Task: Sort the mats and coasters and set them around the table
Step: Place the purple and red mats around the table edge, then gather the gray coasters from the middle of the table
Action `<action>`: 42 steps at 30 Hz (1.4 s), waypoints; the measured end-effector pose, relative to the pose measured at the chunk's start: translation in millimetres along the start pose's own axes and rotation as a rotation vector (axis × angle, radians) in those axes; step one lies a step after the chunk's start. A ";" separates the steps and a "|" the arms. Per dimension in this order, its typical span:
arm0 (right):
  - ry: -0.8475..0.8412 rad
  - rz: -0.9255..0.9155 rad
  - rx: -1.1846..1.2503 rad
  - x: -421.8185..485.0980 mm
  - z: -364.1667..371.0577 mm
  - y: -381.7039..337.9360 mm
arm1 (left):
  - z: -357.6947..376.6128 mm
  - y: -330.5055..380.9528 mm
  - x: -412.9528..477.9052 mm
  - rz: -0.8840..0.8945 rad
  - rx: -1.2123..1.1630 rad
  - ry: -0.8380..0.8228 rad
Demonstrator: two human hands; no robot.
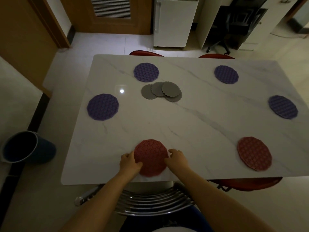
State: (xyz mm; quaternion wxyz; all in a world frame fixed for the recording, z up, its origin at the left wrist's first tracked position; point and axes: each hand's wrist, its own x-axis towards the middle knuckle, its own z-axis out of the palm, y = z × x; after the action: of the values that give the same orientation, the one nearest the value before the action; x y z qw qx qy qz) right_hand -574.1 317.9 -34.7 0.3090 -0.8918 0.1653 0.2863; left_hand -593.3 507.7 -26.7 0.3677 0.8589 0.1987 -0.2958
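A round red mat (151, 154) lies at the near edge of the white marble table (200, 124). My left hand (129, 163) holds its left rim and my right hand (177, 159) holds its right rim, fingers curled on the edge. A second red mat (254, 153) lies at the near right. Purple mats lie at the left (102, 107), far left (146, 72), far right (226, 74) and right edge (282, 107). Several grey scalloped coasters (161, 91) overlap in a heap near the table's middle.
A metal chair back (150, 203) stands between me and the table. Red chairs (145, 53) show at the far side, another (247, 183) at the near right. A dark bucket (26, 147) stands on the floor left of the table. A white fridge (173, 22) stands behind.
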 end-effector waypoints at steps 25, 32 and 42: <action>0.246 -0.216 0.148 232.6 -166.0 -50.6 | -52.4 190.8 192.2 0.070 -0.159 0.448; 0.272 -0.262 -0.156 277.5 -160.7 -78.5 | -44.5 210.5 225.9 0.154 0.024 0.489; 0.402 -0.430 -0.089 263.7 -157.2 -88.4 | -28.8 199.2 222.8 0.204 0.237 0.516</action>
State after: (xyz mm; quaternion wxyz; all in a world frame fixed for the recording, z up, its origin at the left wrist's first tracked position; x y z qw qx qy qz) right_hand -262.2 252.0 -54.5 0.2842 -0.9578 0.0180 0.0389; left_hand -305.4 427.3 -54.0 0.2303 0.9582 0.1623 -0.0505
